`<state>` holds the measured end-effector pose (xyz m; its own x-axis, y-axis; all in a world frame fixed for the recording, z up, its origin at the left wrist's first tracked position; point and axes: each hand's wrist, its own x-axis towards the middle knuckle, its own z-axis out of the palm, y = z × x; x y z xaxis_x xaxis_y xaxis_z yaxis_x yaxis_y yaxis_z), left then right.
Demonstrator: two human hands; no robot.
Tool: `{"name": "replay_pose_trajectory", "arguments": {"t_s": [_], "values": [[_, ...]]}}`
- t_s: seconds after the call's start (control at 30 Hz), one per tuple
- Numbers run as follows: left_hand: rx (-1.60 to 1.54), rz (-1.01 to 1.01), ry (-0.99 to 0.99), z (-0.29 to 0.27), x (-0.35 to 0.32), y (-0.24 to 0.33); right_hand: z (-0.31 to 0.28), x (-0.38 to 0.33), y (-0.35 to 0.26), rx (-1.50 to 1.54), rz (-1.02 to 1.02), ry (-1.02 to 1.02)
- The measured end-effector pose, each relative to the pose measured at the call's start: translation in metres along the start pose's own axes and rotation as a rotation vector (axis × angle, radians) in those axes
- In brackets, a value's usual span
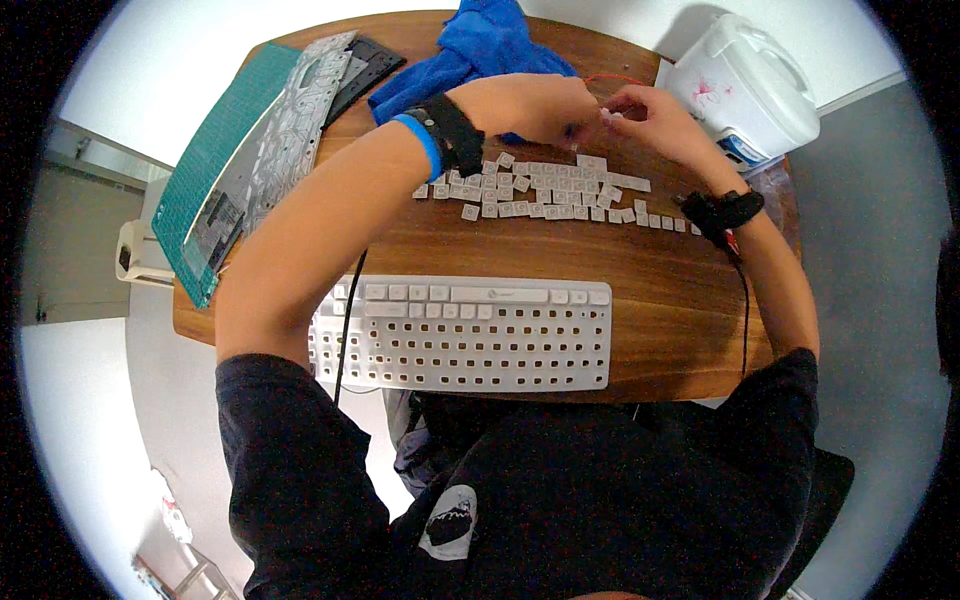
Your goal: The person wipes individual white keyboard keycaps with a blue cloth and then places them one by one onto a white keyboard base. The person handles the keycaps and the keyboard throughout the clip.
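Observation:
Over the far part of the table my two hands are close together. My right hand (660, 122) pinches a small white keycap (609, 116) between thumb and fingertips. Beside it on the left, my left hand (550, 108) is curled downward, and its fingertips are mostly hidden behind the hand. Below both hands lie several loose white keycaps (560, 183), spread in rough rows. Nearer to me sits a white keyboard (603, 345). Keycaps are fitted along its far rows, while square dark sockets show across the remaining rows.
A blue cloth (490, 45) is bunched at the back. Leaning over a green cutting mat (225, 130) on the left is a grey metal plate (275, 150). A white rice cooker (745, 90) stands at the far right. Thin black cables hang from both wristbands.

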<state>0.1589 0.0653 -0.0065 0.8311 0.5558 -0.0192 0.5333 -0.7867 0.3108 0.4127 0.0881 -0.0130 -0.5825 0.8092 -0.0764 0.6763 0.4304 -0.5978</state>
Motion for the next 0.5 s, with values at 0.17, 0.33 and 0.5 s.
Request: {"name": "replay_pose_trajectory", "arguments": {"t_s": [0.17, 0.33, 0.5], "values": [[-0.006, 0.186, 0.342, -0.016, -0.024, -0.044, 0.004, 0.020, 0.004, -0.271, -0.477, 0.229], [0.177, 0.026, 0.381, -0.026, -0.053, -0.076, 0.008, 0.050, -0.004, -0.324, -0.676, 0.049], [0.193, -0.029, 0.286, -0.006, -0.063, -0.087, 0.014, 0.049, -0.011, -0.538, -0.674, -0.013]]}}
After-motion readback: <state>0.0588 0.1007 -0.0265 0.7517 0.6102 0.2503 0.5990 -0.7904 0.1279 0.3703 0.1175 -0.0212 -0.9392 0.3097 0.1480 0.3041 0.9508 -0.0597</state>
